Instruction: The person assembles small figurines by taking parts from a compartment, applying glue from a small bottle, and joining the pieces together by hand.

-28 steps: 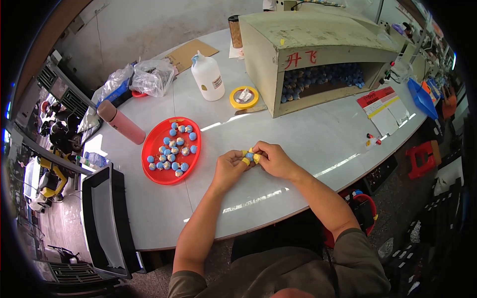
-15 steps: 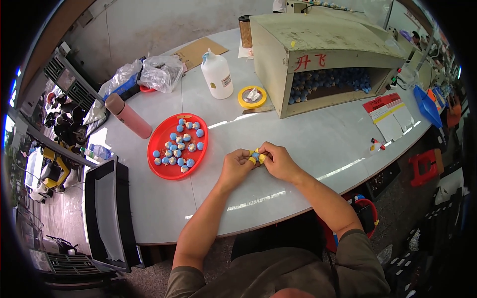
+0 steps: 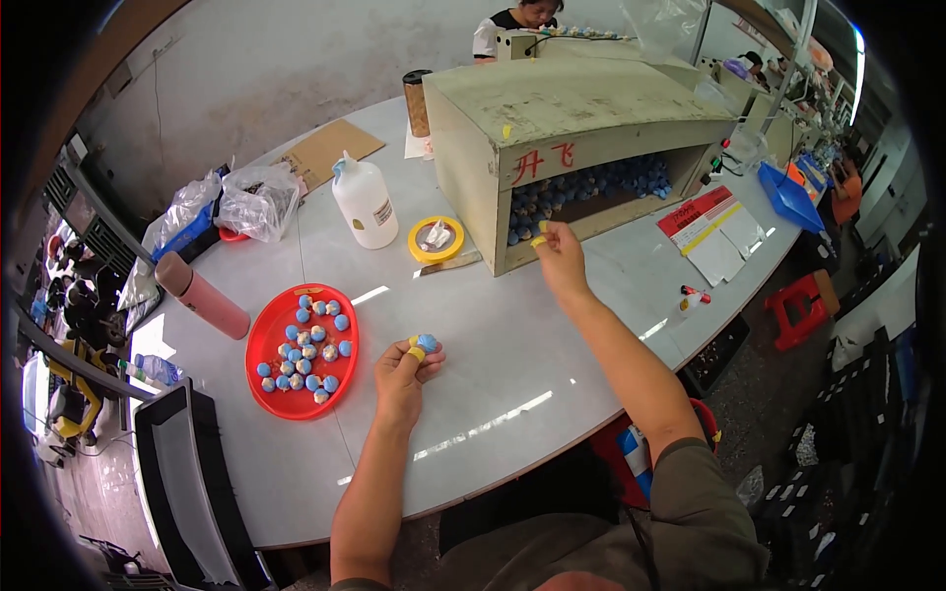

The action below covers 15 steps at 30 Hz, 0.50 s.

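My left hand (image 3: 402,379) is closed in a pinch round a small blue ball-shaped piece (image 3: 427,343), held above the table to the right of a red round tray (image 3: 258,345). In that tray lie several similar blue-and-cream pieces (image 3: 304,337). At the front opening of a cream-coloured box (image 3: 463,177) is my right hand (image 3: 562,261), its thumb and forefinger slightly apart and nothing visible between them. Yellow covers sit on fingers of both hands. Many blue pieces (image 3: 591,187) are heaped inside the box, just beyond my right fingertips.
A pink bottle (image 3: 202,295) stands left of the tray, and a white jug (image 3: 365,205) behind it. Yellow tape (image 3: 436,239) and a flat blade-like tool (image 3: 451,263) lie by the box. A printed sheet (image 3: 711,232) is at right. Another person (image 3: 517,22) sits behind the box.
My right hand has left my left hand and moved up to the box opening. My left hand has moved left and keeps the blue piece. The whole view has shifted.
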Each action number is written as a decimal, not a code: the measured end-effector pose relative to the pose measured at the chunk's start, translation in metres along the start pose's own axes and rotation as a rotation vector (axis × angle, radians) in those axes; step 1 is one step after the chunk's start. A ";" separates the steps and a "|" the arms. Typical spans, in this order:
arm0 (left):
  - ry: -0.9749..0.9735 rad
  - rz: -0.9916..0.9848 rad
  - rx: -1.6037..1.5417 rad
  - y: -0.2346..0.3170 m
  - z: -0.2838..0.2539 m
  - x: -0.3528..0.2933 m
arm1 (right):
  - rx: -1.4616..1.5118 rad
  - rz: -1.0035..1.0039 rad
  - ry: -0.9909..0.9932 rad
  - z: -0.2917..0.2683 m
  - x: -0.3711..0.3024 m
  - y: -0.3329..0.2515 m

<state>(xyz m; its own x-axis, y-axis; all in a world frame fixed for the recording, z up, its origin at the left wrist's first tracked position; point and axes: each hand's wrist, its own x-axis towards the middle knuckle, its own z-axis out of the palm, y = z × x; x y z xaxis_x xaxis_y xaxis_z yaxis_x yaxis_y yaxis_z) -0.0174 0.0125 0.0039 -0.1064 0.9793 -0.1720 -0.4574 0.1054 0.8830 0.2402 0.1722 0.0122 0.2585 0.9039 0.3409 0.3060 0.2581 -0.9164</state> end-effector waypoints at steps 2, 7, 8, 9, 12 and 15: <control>0.030 -0.009 0.007 -0.001 0.001 -0.002 | -0.690 -0.139 -0.055 -0.009 0.050 0.012; 0.014 -0.018 0.063 -0.010 0.003 -0.006 | -1.080 -0.626 -0.179 -0.009 0.156 0.053; -0.022 -0.023 0.072 -0.011 0.009 -0.003 | -0.993 -0.604 -0.268 -0.021 0.184 0.087; -0.030 -0.038 0.070 -0.011 0.010 -0.003 | -0.892 -0.578 -0.369 -0.022 0.198 0.109; -0.012 -0.008 0.089 -0.007 0.002 -0.011 | -1.056 -0.578 -0.419 -0.008 0.194 0.098; -0.019 -0.007 0.099 -0.006 0.005 -0.006 | -1.098 -0.562 -0.368 -0.014 0.191 0.093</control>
<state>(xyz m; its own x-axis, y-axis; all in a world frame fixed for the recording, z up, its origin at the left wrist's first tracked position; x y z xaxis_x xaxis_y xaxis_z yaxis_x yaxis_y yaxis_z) -0.0097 0.0064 0.0017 -0.0862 0.9815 -0.1709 -0.3685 0.1279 0.9208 0.3308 0.3643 -0.0049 -0.3642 0.8487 0.3835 0.9253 0.3766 0.0452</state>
